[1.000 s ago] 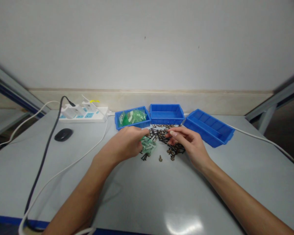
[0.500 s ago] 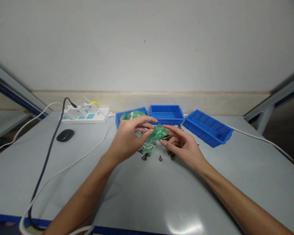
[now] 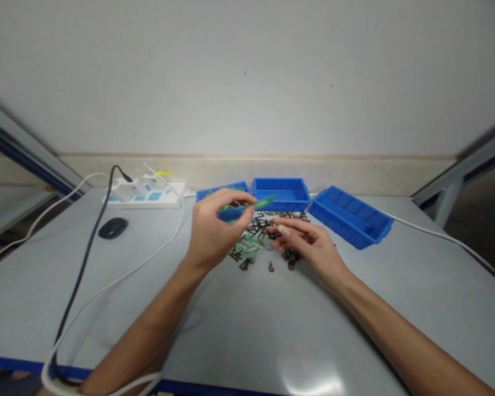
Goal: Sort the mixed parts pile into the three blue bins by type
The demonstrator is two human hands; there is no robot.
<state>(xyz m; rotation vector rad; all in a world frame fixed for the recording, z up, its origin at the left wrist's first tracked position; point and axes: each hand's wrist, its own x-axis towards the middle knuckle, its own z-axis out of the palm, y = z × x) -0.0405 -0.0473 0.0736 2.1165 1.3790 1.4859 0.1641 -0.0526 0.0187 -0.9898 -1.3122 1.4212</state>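
Toward the far edge of the surface (image 3: 247,330), a green packet (image 3: 266,203) is being pinched in the left hand's (image 3: 208,228) closed grip, while loose screws (image 3: 291,256) are being overhung by the half-curled right hand (image 3: 315,246), its hold unclear.

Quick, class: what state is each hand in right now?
Left hand: closed, pinching a green packet.
Right hand: fingers partly curled near the screws; grip cannot be told.

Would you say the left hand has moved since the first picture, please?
Yes, the left hand is higher in view, its fingertips now level with the front wall of the middle blue bin.
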